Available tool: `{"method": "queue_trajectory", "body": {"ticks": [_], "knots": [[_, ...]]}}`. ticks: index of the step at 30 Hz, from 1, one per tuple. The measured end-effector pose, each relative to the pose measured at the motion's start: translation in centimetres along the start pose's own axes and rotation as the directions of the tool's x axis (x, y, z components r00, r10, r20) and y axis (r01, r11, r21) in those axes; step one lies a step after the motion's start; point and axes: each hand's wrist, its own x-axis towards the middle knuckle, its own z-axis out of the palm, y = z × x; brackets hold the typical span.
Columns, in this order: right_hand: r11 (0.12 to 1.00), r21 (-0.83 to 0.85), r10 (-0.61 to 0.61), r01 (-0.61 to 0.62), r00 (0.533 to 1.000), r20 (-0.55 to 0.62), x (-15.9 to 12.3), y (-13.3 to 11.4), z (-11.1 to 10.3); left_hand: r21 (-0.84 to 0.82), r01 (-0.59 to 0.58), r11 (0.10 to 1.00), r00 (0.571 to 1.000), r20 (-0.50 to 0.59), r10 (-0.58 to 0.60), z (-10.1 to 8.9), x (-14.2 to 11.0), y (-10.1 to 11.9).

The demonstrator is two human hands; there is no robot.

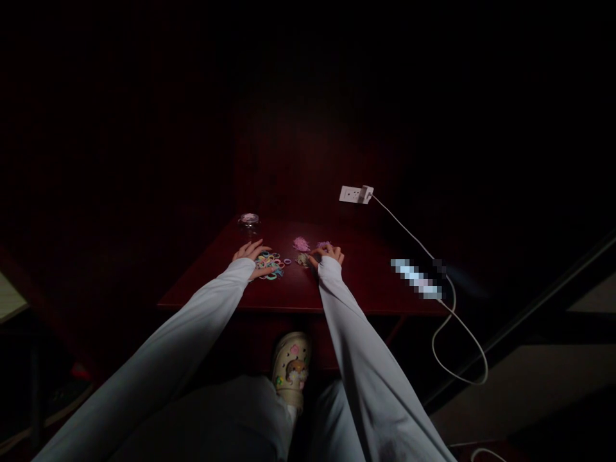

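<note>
My left hand rests on the table with its fingers spread around a pile of colourful hair ties, touching its edge. One purple hair tie lies just right of that pile. Over a small beige heap, my right hand has its thumb and index fingertips close together in a pinch; whatever is between them is too small to make out. Behind the beige heap lies a pink heap of tiny thin bands. A purple heap is partly hidden behind my right fingers.
A clear round jar with something pinkish at its top stands at the dark red table's back left. On the right, a blurred-out bright device connects by a white cable to a wall socket. A beige clog shows below.
</note>
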Motion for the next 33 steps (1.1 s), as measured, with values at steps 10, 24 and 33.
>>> {"method": "queue_trajectory", "body": {"ticks": [10,24,33], "knots": [[0.956,0.001,-0.289,0.293,0.942,0.17,0.0,-0.7,1.0,-0.092,-0.105,0.99,0.992,-0.082,0.098,1.1,0.2,-0.7],[0.964,0.076,-0.265,0.254,0.931,0.25,0.5,-0.4,2.0,-0.13,-0.082,0.988,0.995,-0.069,0.074,1.0,0.4,-0.7],[0.963,0.096,-0.268,0.252,0.934,0.238,-0.1,-0.6,1.4,-0.131,-0.064,0.989,0.995,-0.079,0.054,1.1,0.5,-0.9]]}}
